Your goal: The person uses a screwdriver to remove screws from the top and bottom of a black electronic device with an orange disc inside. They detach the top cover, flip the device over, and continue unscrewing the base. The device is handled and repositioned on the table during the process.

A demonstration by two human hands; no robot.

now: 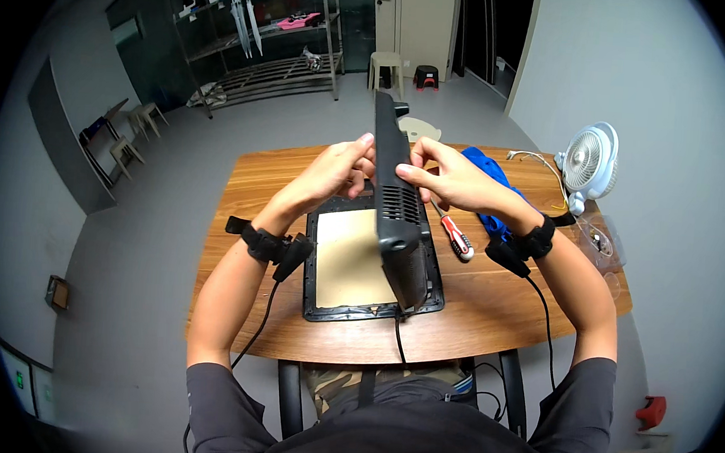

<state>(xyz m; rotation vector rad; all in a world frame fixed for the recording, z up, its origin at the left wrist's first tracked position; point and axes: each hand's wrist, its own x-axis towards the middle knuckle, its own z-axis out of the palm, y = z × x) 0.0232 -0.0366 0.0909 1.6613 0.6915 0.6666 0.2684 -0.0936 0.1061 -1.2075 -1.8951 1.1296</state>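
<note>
A black plastic housing (396, 220) with vent slots stands on edge above a flat black frame (433, 297) holding a beige board (344, 259). My left hand (341, 171) is curled at the housing's left face, thumb against it and some fingertips hidden. My right hand (436, 173) grips the housing from the right, thumb over its vented side. Just right of it, a red-and-white screwdriver (460, 239) lies on the wooden table.
A blue cloth (487, 163), white fan (586, 165), cables and clear plastic pieces (594, 236) occupy the table's right side. Behind are stools (387, 59) and a metal rack (264, 67). A wall (665, 162) rises close on the right.
</note>
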